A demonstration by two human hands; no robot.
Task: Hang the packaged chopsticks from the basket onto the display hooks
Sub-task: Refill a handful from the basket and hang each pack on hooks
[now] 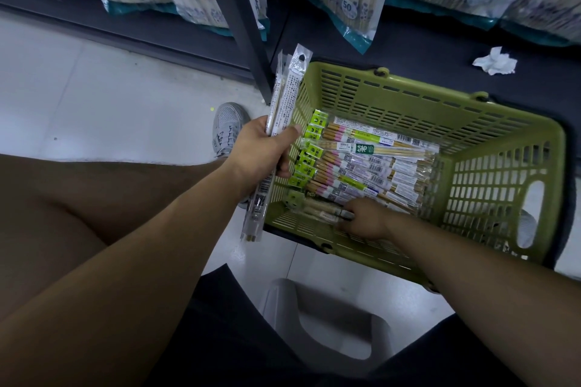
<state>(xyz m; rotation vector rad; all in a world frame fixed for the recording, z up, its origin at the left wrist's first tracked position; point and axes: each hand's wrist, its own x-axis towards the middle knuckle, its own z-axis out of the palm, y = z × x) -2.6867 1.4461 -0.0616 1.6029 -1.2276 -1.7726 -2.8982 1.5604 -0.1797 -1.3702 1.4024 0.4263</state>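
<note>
Left hand [264, 151] is gripping a bundle of chopstick packs [284, 97], held upright just beside the green basket [440, 104]. Right hand [366, 220] is reaching inside, fingers on a loose pack [320, 213]; cannot tell whether it is grasping. Stacked packs [361, 163] are showing barcodes. Hanging bags [347, 6] are showing "50".

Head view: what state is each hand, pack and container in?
Left hand, grips bundle outside the basket.
Right hand, inside the basket, pinches pack.
Basket, partly filled.
Stack, lying flat in the basket.
Tissue, crumpled.
</note>
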